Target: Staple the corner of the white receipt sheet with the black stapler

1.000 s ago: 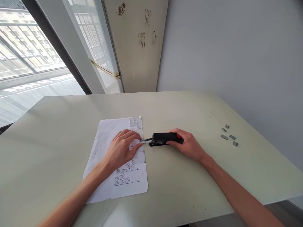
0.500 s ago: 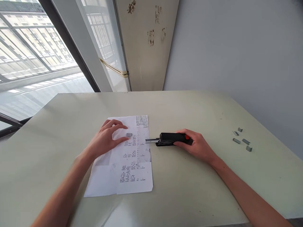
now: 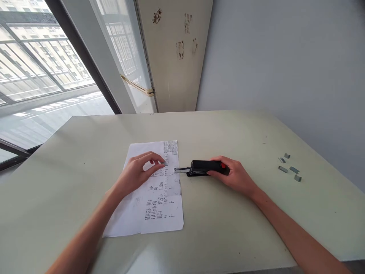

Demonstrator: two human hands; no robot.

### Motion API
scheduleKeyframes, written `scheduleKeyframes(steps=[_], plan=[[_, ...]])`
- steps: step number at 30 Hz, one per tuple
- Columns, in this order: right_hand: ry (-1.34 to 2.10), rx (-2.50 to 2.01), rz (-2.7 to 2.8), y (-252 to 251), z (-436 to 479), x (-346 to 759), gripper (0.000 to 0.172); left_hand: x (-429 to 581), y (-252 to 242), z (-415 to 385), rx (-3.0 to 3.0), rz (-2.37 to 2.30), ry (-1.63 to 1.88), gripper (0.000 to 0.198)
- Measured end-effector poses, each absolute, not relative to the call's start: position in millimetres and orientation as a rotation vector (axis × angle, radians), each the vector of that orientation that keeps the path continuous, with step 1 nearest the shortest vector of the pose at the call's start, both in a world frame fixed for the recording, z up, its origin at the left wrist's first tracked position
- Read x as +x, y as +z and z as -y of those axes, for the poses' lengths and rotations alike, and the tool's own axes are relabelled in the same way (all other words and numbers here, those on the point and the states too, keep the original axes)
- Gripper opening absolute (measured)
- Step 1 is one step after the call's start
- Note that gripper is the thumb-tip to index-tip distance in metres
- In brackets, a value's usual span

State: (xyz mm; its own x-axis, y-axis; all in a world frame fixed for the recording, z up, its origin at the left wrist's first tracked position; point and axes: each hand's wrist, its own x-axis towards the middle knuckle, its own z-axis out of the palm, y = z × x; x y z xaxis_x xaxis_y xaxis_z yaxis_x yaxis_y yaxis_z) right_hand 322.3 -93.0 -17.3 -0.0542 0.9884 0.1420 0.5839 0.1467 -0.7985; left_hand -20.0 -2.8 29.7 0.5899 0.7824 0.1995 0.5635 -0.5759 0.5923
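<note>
A printed sheet of paper (image 3: 159, 205) lies flat on the pale green table (image 3: 71, 160). My left hand (image 3: 139, 173) rests on the upper part of the sheet, thumb and forefinger pinched together on a small grey staple strip (image 3: 164, 164) near the sheet's right edge. Just to the right lies a black stapler (image 3: 203, 167) with a red part at its rear. Its silver magazine (image 3: 181, 170) sticks out toward the paper. My right hand (image 3: 236, 177) is closed round the stapler's rear end and holds it down on the table.
Several loose grey staple strips (image 3: 289, 167) lie on the table at the far right. A grey wall runs along the table's right side. A large window and a stained cream door panel (image 3: 171, 57) stand beyond the far edge.
My left hand drew back from the stapler's magazine and left a staple strip on the paper. It has now closed its fingers over that strip, nearer the magazine. My right hand has kept its hold.
</note>
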Motion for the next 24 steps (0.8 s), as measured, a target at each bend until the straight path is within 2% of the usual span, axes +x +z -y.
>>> scheduleKeyframes(steps=[8,24], plan=[[0.732,-1.526,1.706,-15.7,93.7,320.7,0.034,24.5,27.6,11.3,2.632,-0.725,0.739,0.025],[0.702,-1.515,1.747,-15.1,92.0,322.0,0.034,25.7,13.4,7.7,2.718,-0.714,0.673,0.024]])
